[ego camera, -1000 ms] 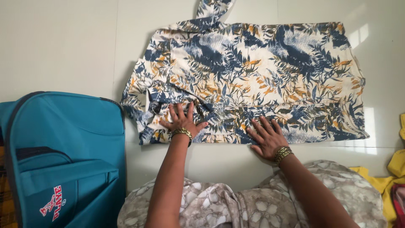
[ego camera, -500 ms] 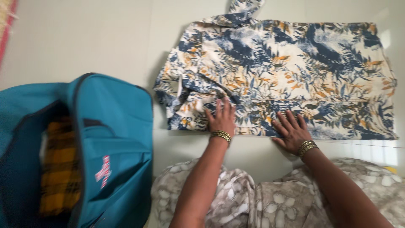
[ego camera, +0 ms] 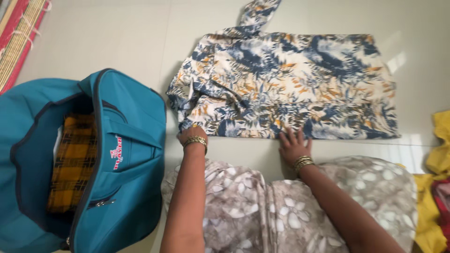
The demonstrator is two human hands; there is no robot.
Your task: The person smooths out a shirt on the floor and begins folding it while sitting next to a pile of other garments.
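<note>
teal bag [ego camera: 126, 187] open at left on the pale floor [ego camera: 93, 42] | yellow-and-black checked cloth [ego camera: 75, 159] inside it | striped woven mat [ego camera: 18, 42] top-left corner | yellow fabric [ego camera: 433, 206] at right edge

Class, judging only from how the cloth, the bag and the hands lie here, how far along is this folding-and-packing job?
Done: the leaf-print garment lies folded flat on the floor, and a yellow checked cloth sits inside the open teal bag. In hand: the left hand and right hand are at the garment's near edge. Left: the garment is outside the bag; yellow clothes wait at right.
</note>
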